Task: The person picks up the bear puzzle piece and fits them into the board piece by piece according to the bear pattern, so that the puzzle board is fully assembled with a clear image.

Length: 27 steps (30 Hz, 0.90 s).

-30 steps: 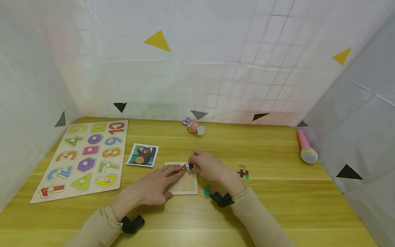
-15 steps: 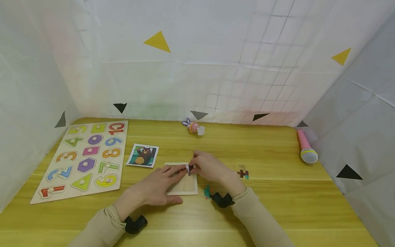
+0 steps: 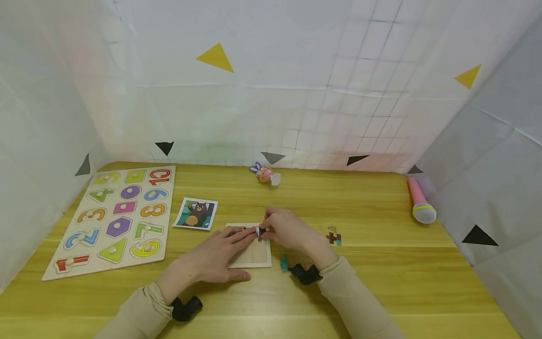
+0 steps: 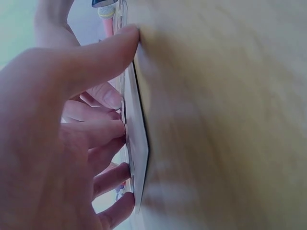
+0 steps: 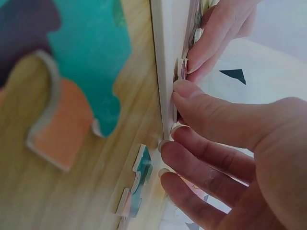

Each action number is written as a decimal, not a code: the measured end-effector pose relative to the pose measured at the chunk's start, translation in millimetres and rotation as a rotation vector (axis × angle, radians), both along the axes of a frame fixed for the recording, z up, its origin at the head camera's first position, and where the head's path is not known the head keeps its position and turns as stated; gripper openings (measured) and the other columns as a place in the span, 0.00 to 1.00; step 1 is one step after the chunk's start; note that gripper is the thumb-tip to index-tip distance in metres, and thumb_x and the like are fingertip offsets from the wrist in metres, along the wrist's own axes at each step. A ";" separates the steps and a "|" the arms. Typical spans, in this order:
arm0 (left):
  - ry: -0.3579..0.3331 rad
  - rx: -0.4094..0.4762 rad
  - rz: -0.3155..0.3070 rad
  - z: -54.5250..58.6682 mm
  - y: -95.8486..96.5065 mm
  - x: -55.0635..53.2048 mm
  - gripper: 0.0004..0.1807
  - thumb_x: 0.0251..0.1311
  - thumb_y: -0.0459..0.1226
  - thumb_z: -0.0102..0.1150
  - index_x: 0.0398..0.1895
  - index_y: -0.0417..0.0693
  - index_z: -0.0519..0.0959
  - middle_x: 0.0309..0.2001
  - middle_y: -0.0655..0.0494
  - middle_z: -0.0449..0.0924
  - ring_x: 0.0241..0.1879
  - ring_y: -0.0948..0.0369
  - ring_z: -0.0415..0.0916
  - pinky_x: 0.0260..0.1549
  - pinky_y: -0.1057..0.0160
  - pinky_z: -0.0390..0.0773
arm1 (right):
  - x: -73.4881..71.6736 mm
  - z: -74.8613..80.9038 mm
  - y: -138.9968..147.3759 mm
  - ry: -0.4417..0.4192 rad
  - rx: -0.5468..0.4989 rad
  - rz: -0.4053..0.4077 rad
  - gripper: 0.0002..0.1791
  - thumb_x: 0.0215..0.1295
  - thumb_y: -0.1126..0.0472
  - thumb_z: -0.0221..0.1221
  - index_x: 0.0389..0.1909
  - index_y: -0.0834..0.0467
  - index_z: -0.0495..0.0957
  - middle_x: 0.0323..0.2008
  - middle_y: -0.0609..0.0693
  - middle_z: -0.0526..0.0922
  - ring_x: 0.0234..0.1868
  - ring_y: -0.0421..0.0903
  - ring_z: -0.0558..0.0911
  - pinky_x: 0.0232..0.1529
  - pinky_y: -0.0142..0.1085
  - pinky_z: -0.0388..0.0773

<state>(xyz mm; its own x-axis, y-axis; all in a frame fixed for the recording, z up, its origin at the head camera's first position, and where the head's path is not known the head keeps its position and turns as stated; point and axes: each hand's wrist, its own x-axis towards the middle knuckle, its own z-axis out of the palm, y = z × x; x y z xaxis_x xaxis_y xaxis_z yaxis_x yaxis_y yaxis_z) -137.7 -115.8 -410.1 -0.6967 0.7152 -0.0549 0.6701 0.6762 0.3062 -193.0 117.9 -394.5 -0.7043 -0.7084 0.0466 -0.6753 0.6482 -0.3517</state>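
On the worktop (image 3: pixel 364 296), the tray (image 3: pixel 256 258) lay unfilled nearest the person; the right hand's grip (image 3: pixel 289 229) pinched a dark piece (image 3: pixel 261 232), the left hand (image 3: pixel 216 254) pressed straight-fingered, loose pieces (image 3: pixel 334 239) outside.

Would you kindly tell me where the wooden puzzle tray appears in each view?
Head: tray, below centre, partly under the left hand.
Left wrist: tray, narrow slanted strip, just left of centre.
Right wrist: tray, narrow upright strip, upper centre.
Shared landmark: the right hand.
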 end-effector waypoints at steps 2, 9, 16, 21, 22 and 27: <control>0.006 -0.003 0.000 0.0 0.4 0.1 0.49 0.61 0.65 0.57 0.79 0.51 0.56 0.79 0.55 0.54 0.75 0.49 0.54 0.69 0.42 0.62 | -0.1 -0.4 0.1 0.000 -0.003 0.002 0.09 0.64 0.59 0.67 0.42 0.57 0.89 0.37 0.49 0.77 0.34 0.43 0.77 0.34 0.31 0.74; 0.032 -0.010 0.000 -0.1 1.8 -0.1 0.49 0.61 0.65 0.57 0.79 0.50 0.57 0.78 0.54 0.56 0.74 0.49 0.55 0.68 0.42 0.64 | -0.3 -0.7 0.7 -0.009 -0.010 -0.002 0.09 0.64 0.60 0.66 0.43 0.57 0.89 0.36 0.49 0.77 0.33 0.43 0.76 0.33 0.30 0.72; 0.059 -0.038 0.008 1.4 4.1 -0.4 0.48 0.61 0.65 0.57 0.78 0.50 0.59 0.77 0.54 0.58 0.73 0.50 0.58 0.67 0.44 0.66 | -0.4 -0.3 0.9 0.007 0.010 -0.001 0.10 0.65 0.59 0.66 0.44 0.56 0.89 0.36 0.48 0.77 0.32 0.40 0.73 0.33 0.30 0.72; 0.060 -0.042 0.008 1.8 4.1 -1.2 0.47 0.62 0.63 0.58 0.78 0.51 0.59 0.78 0.55 0.56 0.72 0.51 0.59 0.66 0.45 0.67 | 0.3 0.1 1.4 0.001 0.014 0.001 0.11 0.64 0.58 0.67 0.45 0.56 0.89 0.36 0.48 0.77 0.33 0.41 0.75 0.33 0.30 0.73; 0.057 -0.044 0.010 1.9 4.0 -1.1 0.47 0.62 0.63 0.59 0.78 0.51 0.59 0.78 0.55 0.55 0.72 0.51 0.58 0.66 0.44 0.67 | 0.6 0.2 1.4 -0.005 0.011 0.003 0.11 0.64 0.58 0.67 0.45 0.57 0.88 0.36 0.49 0.77 0.33 0.42 0.75 0.34 0.30 0.73; 0.064 -0.061 0.020 2.3 5.0 -0.2 0.45 0.63 0.62 0.58 0.78 0.51 0.59 0.78 0.54 0.56 0.74 0.51 0.57 0.66 0.42 0.66 | 0.9 0.7 1.1 -0.007 0.004 0.012 0.11 0.64 0.57 0.67 0.43 0.57 0.89 0.35 0.48 0.76 0.32 0.41 0.75 0.32 0.29 0.72</control>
